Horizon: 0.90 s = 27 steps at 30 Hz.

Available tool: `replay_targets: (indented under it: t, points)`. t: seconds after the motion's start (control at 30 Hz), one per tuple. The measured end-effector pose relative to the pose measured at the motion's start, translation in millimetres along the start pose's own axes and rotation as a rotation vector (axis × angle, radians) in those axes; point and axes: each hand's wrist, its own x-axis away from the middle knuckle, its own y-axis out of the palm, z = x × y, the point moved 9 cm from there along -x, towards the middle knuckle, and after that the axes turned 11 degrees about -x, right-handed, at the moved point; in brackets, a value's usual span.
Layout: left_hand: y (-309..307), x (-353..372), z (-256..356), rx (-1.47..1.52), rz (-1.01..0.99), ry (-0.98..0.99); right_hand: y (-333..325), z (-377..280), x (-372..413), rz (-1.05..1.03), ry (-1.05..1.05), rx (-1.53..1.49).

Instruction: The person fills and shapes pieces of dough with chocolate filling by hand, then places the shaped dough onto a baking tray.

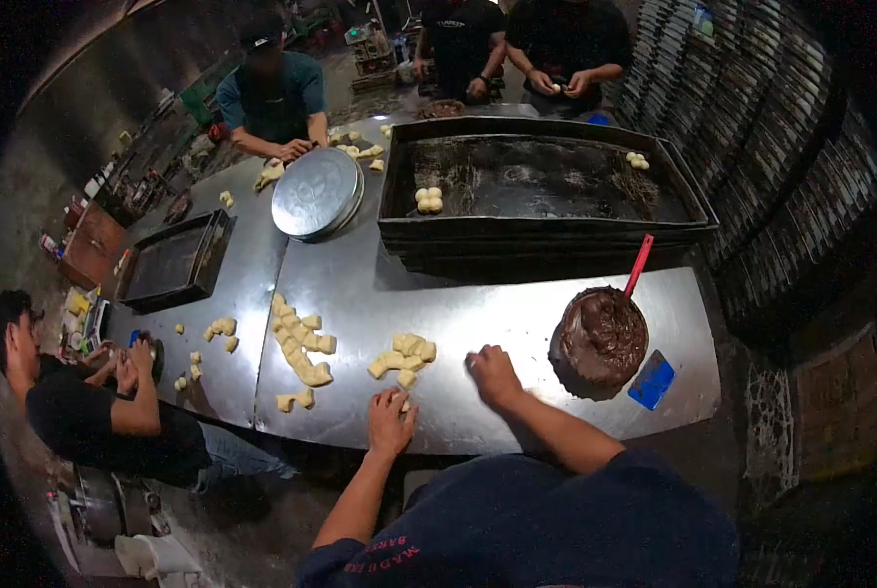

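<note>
My left hand [391, 421] is at the near edge of the metal table, its fingers curled over a small pale dough piece [405, 403] that shows partly at the fingertips. Just beyond it lies a small cluster of cut dough pieces [414, 346]. Farther right, my right hand [495, 376] rests low over the table with its fingers bent downward; whatever is beneath them is hidden. To the right of that hand is a round mass of chocolate-brown filling [603, 338] with a red-handled tool [638, 266] stuck in it. A blue scraper [652, 380] lies beside the filling.
A longer pile of dough pieces [301, 338] lies to the left. Large black trays [546, 223], stacked, hold two groups of dough balls. Round metal lids or tins [316, 193] stand near the middle. Several people work around the table; racked trays [732, 127] fill the right side.
</note>
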Motion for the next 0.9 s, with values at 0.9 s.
replay_targets:
  t: [0.9]
  points:
    - [8,2,-31,0.131,-0.072,-0.257,7,14,-89,0.062,0.120,0.123]
